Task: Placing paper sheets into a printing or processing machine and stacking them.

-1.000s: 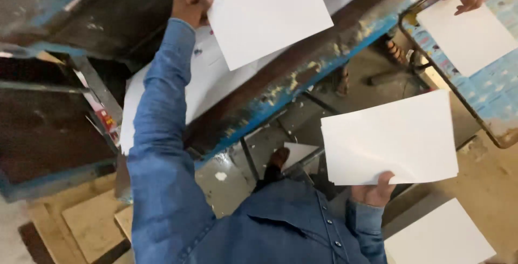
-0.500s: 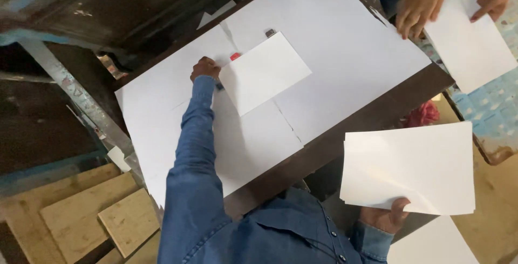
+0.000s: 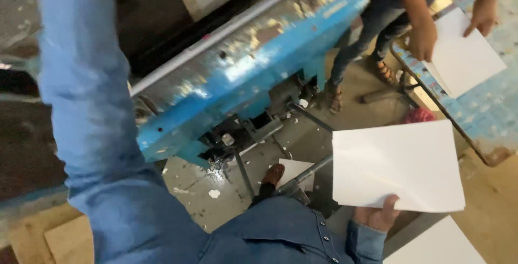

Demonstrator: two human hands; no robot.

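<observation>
My right hand [image 3: 377, 215]: gripping one flat white rectangular paper sheet [image 3: 396, 166] by its lower edge, sheet spreading above the hand. Left hand: beyond the top edge, blurred blue sleeve [image 3: 86, 107] only. Farther up: chipped blue metal machine [image 3: 243, 75], perhaps a press.

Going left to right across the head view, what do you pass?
Blue-sleeved left arm → worn blue machine body → foot on the pedal → right hand gripping the white sheet → co-worker's hand → white sheets on the blue patterned table.
</observation>
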